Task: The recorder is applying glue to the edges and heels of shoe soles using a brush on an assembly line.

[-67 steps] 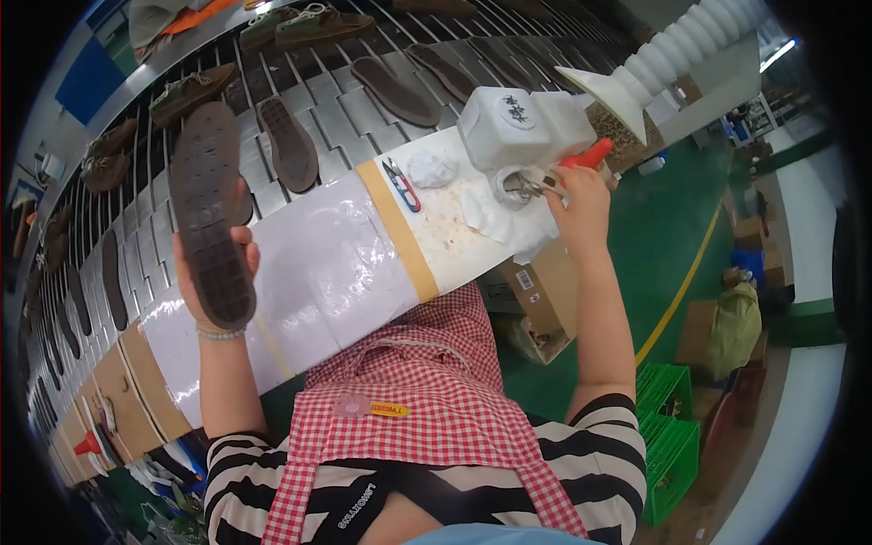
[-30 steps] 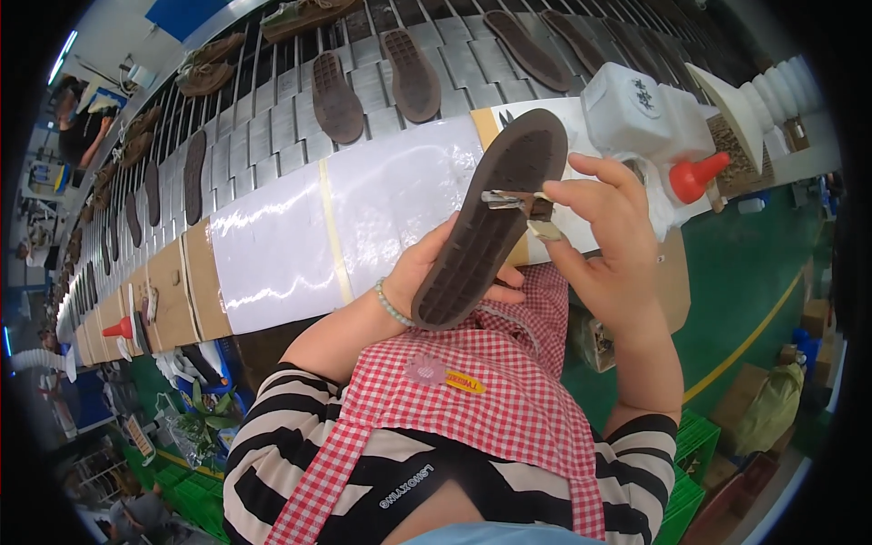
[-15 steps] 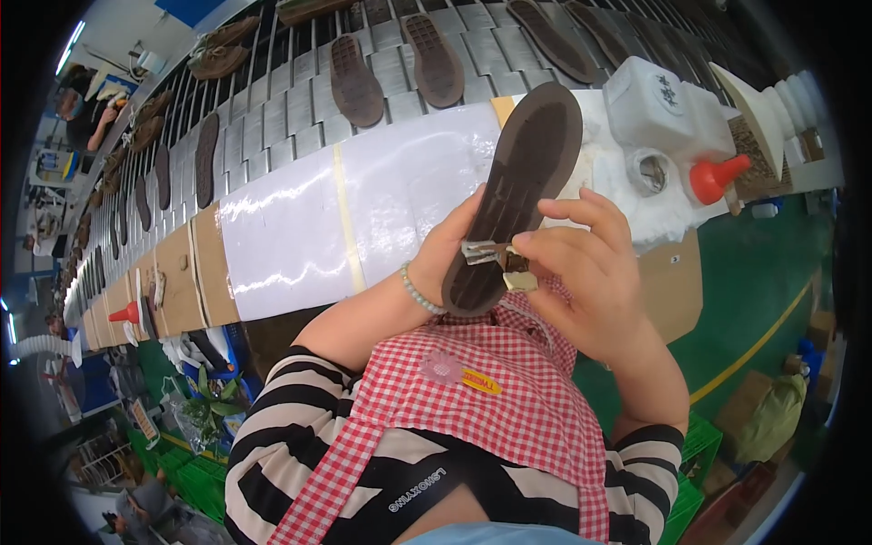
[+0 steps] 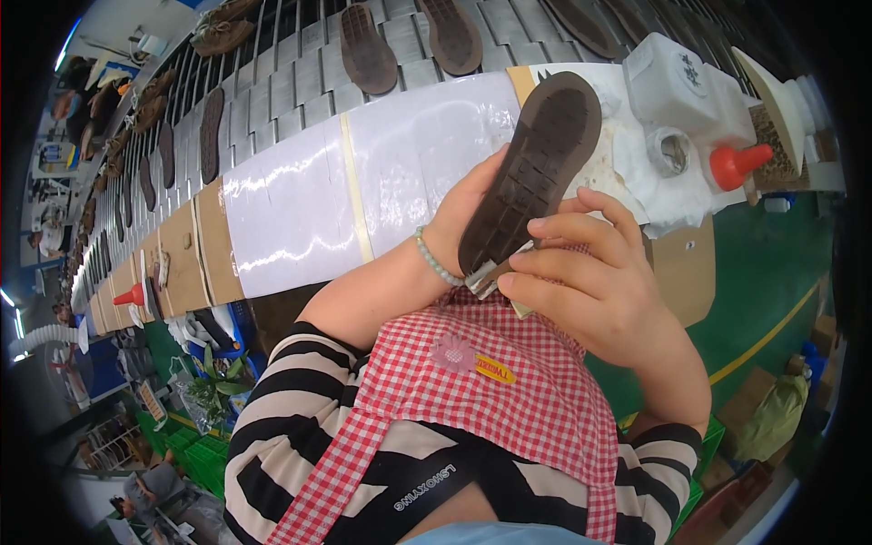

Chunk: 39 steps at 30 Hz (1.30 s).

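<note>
A dark brown shoe sole [image 4: 538, 168] is held up at a slant in front of my chest, its gridded face towards me. My left hand [image 4: 456, 222] grips it along the left edge and from behind, most fingers hidden. My right hand [image 4: 595, 283] pinches a small tool with a flat, silvery metal end [image 4: 489, 274], perhaps a flat brush; the rest of it is covered by my fingers. The metal end lies against or very near the sole's lower end; I cannot tell if it touches.
Beyond my arms runs a slatted metal conveyor [image 4: 300, 86] carrying more soles [image 4: 368, 50]. A white-covered worktop [image 4: 291, 218] lies before it. To the right stand a white jug [image 4: 668, 82], an open jar [image 4: 670, 153] and a red nozzle [image 4: 740, 165]. Co-workers are at the far left.
The tool's metal end has moved down to the sole's lower end. The sole has shifted slightly right and turned, showing more of its gridded face.
</note>
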Each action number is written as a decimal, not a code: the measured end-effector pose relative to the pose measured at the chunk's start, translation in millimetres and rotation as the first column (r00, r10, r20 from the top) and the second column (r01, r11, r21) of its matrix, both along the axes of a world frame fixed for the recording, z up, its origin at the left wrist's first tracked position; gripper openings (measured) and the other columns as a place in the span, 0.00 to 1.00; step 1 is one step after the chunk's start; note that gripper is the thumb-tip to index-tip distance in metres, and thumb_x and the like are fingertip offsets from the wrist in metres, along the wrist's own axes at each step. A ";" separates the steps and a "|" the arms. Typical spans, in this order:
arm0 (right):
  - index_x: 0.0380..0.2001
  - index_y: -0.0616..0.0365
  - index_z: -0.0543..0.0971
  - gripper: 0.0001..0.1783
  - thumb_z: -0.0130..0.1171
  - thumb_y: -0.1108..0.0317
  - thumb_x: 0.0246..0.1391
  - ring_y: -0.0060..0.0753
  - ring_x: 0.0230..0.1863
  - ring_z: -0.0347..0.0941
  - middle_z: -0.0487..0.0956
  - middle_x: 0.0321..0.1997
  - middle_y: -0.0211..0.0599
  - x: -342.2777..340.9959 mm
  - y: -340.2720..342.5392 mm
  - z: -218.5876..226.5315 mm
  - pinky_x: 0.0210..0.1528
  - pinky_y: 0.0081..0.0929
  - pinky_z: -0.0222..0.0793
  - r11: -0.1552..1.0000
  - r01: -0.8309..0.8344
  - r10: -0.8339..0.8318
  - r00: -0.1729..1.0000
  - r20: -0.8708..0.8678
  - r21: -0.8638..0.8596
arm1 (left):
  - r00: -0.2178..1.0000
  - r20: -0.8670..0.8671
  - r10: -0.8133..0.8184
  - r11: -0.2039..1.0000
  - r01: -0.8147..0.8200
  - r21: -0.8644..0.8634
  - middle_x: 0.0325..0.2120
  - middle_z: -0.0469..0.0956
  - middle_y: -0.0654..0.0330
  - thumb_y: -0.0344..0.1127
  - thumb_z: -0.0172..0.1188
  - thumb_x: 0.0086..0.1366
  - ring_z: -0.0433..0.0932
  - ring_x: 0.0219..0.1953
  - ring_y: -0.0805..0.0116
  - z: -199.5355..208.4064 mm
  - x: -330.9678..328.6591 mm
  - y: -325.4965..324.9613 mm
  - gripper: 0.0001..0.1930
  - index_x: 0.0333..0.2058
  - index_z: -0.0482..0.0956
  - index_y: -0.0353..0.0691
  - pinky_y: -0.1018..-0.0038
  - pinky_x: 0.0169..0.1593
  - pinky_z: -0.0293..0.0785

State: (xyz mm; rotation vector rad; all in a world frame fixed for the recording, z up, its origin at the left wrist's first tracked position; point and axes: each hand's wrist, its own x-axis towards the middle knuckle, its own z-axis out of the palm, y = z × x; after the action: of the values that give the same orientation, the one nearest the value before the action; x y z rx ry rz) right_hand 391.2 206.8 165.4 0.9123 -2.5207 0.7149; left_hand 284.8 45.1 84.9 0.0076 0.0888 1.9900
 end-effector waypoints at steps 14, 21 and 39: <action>0.39 0.45 0.86 0.14 0.65 0.65 0.46 0.30 0.55 0.75 0.83 0.41 0.22 19.1 14.8 37.8 0.69 0.51 0.61 0.972 0.069 -0.062 0.997 -0.036 0.225 | 0.984 0.132 -0.121 0.989 0.109 0.098 0.54 0.79 0.47 0.52 0.37 0.80 0.79 0.55 0.47 -2.4 5.1 -4.2 0.28 0.64 0.69 0.37 0.55 0.57 0.79; 0.44 0.57 0.84 0.27 0.76 0.68 0.35 0.44 0.50 0.76 0.82 0.41 0.37 22.4 16.7 17.1 0.63 0.50 0.66 0.929 0.363 -0.366 0.929 -0.049 -0.071 | 0.997 0.054 0.050 0.997 -0.053 0.058 0.69 0.62 0.54 0.55 0.37 0.78 0.58 0.70 0.36 11.3 -2.3 -0.1 0.30 0.70 0.61 0.43 0.38 0.68 0.61; 0.40 0.57 0.82 0.21 0.76 0.72 0.38 0.40 0.40 0.76 0.83 0.38 0.32 19.5 -7.0 -11.2 0.48 0.35 0.69 0.842 0.423 -0.397 0.906 0.147 -0.334 | 0.989 -0.020 0.146 0.988 -0.144 0.048 0.68 0.63 0.50 0.55 0.37 0.78 0.59 0.71 0.39 19.3 6.7 -11.5 0.31 0.68 0.62 0.38 0.44 0.69 0.64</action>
State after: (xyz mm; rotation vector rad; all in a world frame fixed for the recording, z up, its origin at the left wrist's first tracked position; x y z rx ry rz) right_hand 410.7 199.8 154.2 0.2085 -2.4055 1.0274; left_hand 291.5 33.6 104.2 0.0555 0.0597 2.1374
